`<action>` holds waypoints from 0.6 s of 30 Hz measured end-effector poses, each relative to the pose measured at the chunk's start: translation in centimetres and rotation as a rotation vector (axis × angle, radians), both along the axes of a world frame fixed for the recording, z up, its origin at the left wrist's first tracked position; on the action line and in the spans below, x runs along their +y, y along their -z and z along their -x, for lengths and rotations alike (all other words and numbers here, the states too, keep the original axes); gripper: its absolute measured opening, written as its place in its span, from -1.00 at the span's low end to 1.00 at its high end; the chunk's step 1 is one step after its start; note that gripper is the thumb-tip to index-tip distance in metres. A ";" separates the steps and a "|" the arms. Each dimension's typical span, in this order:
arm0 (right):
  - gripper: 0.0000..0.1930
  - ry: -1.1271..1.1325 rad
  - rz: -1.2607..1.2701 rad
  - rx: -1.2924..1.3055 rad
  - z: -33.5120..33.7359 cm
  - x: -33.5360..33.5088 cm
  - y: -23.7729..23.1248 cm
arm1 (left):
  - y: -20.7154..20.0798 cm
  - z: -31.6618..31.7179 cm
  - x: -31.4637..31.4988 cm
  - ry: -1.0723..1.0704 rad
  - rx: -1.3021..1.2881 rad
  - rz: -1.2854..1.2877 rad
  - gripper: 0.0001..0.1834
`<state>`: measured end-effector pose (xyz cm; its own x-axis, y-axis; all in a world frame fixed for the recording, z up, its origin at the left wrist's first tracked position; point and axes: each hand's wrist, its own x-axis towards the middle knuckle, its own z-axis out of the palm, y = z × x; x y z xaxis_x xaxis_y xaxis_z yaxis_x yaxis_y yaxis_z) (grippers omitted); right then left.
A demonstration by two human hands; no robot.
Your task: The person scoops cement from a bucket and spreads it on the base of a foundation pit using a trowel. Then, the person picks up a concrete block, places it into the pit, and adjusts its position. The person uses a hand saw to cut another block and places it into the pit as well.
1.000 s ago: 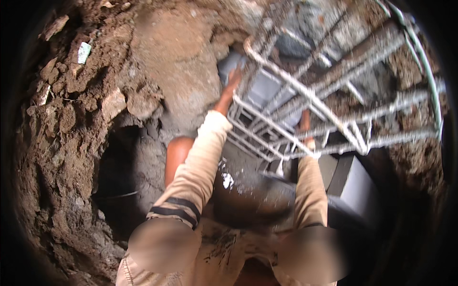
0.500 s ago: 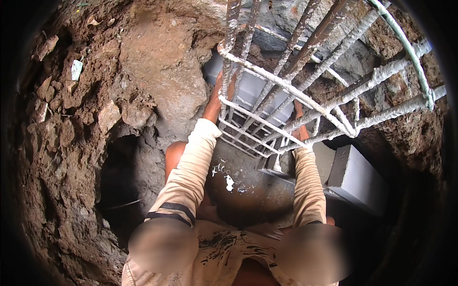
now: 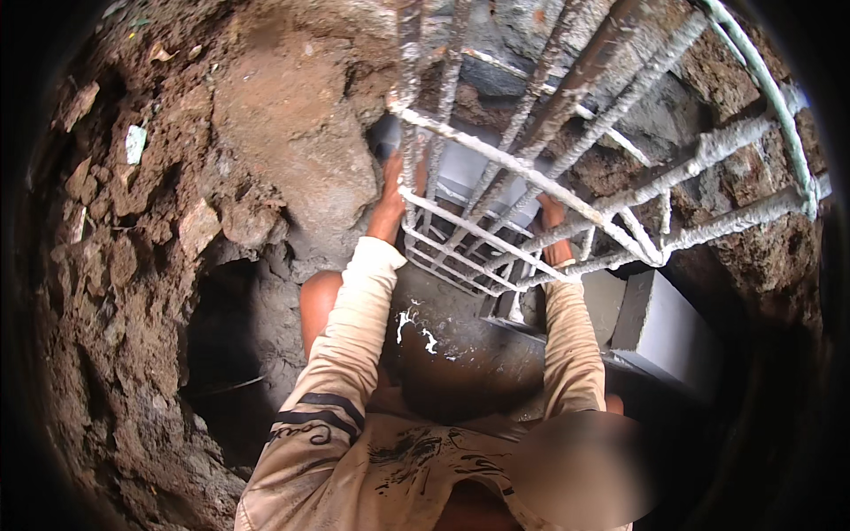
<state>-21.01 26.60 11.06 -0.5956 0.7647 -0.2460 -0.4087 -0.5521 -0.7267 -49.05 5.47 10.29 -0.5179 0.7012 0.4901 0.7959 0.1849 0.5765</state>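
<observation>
Both my arms reach forward to a smooth grey board (image 3: 465,170) that stands on the far side of an upright steel rebar cage (image 3: 524,167). My left hand (image 3: 390,196) is closed at the board's left end, its fingers partly behind the cage's bars. At the right end my right hand (image 3: 556,230) grips the board, with bars crossing in front of it. The cage's rods and ties are crusted with pale cement. Most of the fingertips are hidden.
Wet, muddy water (image 3: 460,363) lies below the cage. Right of my right forearm stands a grey block (image 3: 660,327). A rough earth wall (image 3: 133,265) rises on the left, with a dark hollow (image 3: 226,345) in it. Grey rock (image 3: 664,115) backs the cage.
The view has shifted slightly, so the cage's upper part sits a little further left. Both hands stay at the ends of the grey board, which shows no clear movement of its own.
</observation>
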 end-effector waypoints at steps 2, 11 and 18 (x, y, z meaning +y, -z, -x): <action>-0.33 -0.004 0.004 -0.014 -0.5 -0.3 0.4 | 0.3 0.9 0.1 -0.010 0.017 0.002 -0.62; -0.32 -0.268 -0.194 -0.429 -4.4 -0.7 -1.8 | 2.6 4.8 2.1 0.005 0.193 0.081 -0.61; -0.51 0.040 -0.771 -0.898 -8.1 12.0 4.7 | 4.4 6.9 1.6 0.042 0.390 0.170 -0.60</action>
<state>-12.90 38.63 6.34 -0.4170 0.9084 -0.0300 0.4110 0.1590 -0.8976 -55.91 7.10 5.89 -0.2856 0.8055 0.5192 0.9572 0.2139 0.1947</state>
